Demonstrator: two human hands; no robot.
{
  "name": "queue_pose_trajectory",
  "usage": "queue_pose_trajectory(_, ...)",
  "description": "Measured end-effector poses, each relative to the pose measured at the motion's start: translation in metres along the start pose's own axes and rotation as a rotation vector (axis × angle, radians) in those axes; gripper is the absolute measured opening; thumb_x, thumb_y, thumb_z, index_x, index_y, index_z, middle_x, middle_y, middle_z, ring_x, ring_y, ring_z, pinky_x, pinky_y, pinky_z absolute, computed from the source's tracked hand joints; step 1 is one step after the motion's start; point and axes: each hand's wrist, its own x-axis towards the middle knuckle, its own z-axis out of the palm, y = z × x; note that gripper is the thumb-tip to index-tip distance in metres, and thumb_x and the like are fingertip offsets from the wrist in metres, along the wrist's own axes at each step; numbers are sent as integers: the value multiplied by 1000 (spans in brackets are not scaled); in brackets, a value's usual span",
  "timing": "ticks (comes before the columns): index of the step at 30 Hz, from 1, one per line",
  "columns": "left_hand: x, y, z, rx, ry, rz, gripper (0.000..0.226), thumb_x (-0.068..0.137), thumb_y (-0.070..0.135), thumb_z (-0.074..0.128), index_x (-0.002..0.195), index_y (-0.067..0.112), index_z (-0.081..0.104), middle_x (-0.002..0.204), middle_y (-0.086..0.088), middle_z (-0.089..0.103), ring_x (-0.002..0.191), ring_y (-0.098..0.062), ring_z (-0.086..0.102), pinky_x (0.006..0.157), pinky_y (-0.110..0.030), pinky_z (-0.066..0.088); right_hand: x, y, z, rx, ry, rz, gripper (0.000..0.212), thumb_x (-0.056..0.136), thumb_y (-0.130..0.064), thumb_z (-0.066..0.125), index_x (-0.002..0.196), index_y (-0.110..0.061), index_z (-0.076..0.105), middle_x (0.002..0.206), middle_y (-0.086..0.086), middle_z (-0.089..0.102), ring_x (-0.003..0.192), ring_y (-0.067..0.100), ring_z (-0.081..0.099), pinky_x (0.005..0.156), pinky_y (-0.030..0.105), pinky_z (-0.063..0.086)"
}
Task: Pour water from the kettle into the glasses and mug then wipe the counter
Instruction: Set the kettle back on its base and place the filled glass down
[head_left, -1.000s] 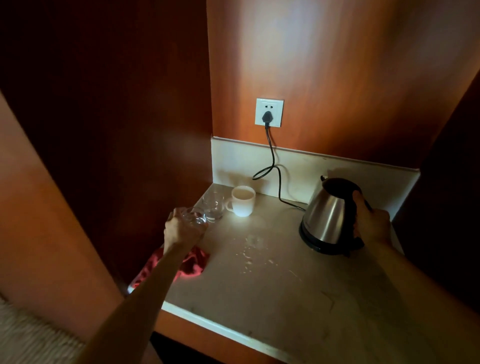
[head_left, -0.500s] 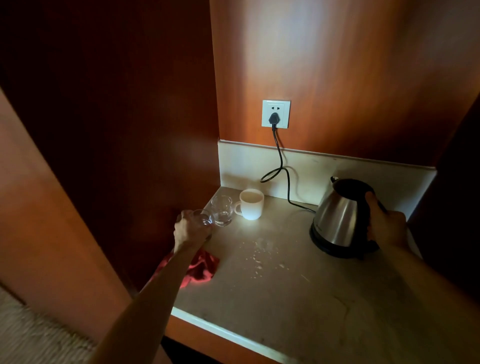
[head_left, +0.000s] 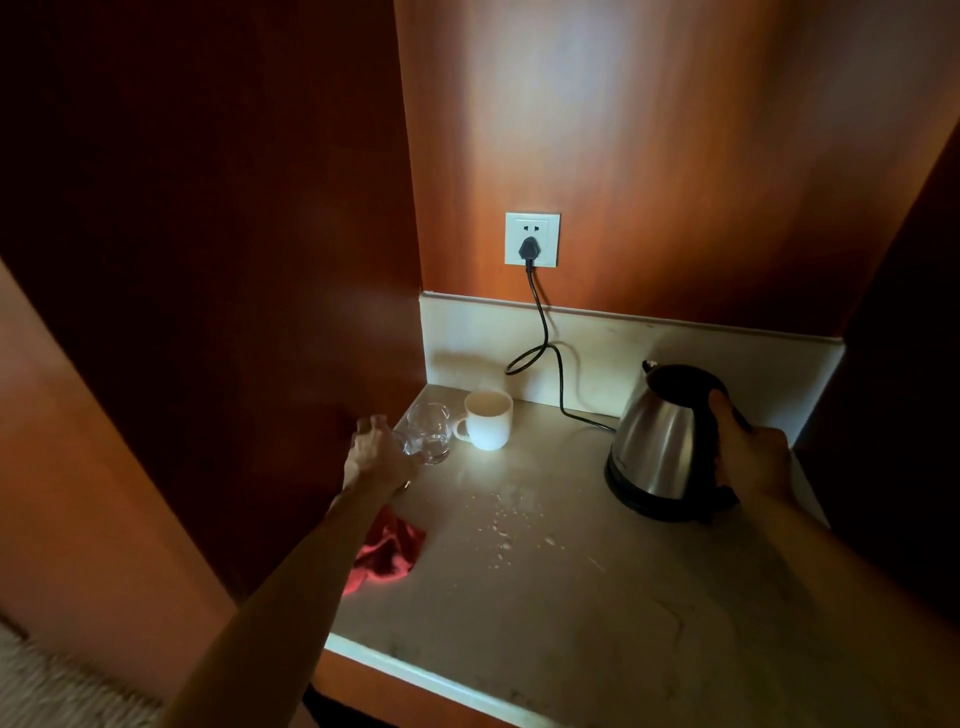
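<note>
Nearest, the front edge of the worktop (head_left: 431, 675) runs across the view. A red cloth (head_left: 387, 548) lies by its left side, partly under the left forearm. Spilled drops (head_left: 506, 525) are in the middle, between the cloth and the kettle (head_left: 657, 447).

The left hand (head_left: 376, 457) grasps a glass (head_left: 400, 444) at the left side, low over the worktop or resting on it; I cannot tell which. This glass touches, or nearly touches, a second glass (head_left: 428, 431) behind it. The mug (head_left: 487, 420) stands just beside that, near the back wall. The right hand (head_left: 748, 457) is clenched around the kettle handle; the kettle sits on its base at the right.

The step seems to be setting the glass down. It is better to lower it straight and let go only when it stands flat, apart from the second glass. The left wall is very close, so the hand should leave toward the front. The cord (head_left: 545, 343) hangs at the back. The open room is in the middle and front.
</note>
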Motion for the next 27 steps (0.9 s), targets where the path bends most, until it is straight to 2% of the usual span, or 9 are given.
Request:
queue_pose_trajectory(3,15,11,5,136,58,77,105,61,70,78,137,6,45,136,-14,51,125,-32,51,101,-41,46,4,3,1,-1,13,17,72,89,-61,67,93,11,68,83,23,69,66,29,62,70,45,58)
queue_pose_trajectory(6,30,21,13,199,33,115,93,64,65,78,133,10,48,133,-11,54,121,-29,54,95,-39,47,8,4,2,1,17,20,64,89,-61,67,78,2,66,76,19,67,63,27,62,57,33,51)
queue_pose_trajectory(9,41,28,19,174,-18,92,91,67,61,79,136,11,49,136,-12,54,121,-29,56,92,-36,49,11,6,3,-14,26,19,62,90,-60,67,71,-1,63,66,14,63,59,26,60,51,29,47)
queue_pose_trajectory(15,59,30,27,141,-10,34,85,63,62,81,127,11,58,126,-14,64,113,-32,63,88,-37,55,15,10,4,-43,40,29,66,88,-63,67,74,1,64,66,16,62,54,23,58,48,28,45)
queue_pose_trajectory(19,59,36,24,141,10,3,85,59,59,85,122,7,61,116,-16,66,106,-32,65,85,-36,56,16,11,5,-12,39,32,75,85,-64,69,82,11,68,75,27,67,60,27,62,55,31,50)
queue_pose_trajectory(22,53,41,14,92,80,38,79,58,60,84,119,14,65,105,-13,69,95,-31,68,82,-40,59,15,11,5,-16,29,26,77,86,-64,68,85,13,68,76,25,67,62,29,62,56,32,50)
queue_pose_trajectory(24,45,45,5,37,71,81,72,61,58,83,117,17,67,102,-14,70,92,-32,68,80,-37,58,13,9,4,-15,25,21,75,88,-61,68,90,13,68,78,25,66,63,28,61,57,31,49)
queue_pose_trajectory(25,41,46,1,22,73,110,74,59,63,80,118,20,67,102,-13,71,92,-32,68,78,-35,58,12,8,4,-17,21,23,71,88,-61,68,88,10,69,77,23,65,63,28,60,55,31,49)
queue_pose_trajectory(27,30,48,-4,40,79,157,93,48,79,70,121,22,63,108,-9,70,95,-30,68,79,-34,57,10,6,3,-28,11,31,65,88,-62,67,82,2,66,74,18,64,61,28,60,53,30,48)
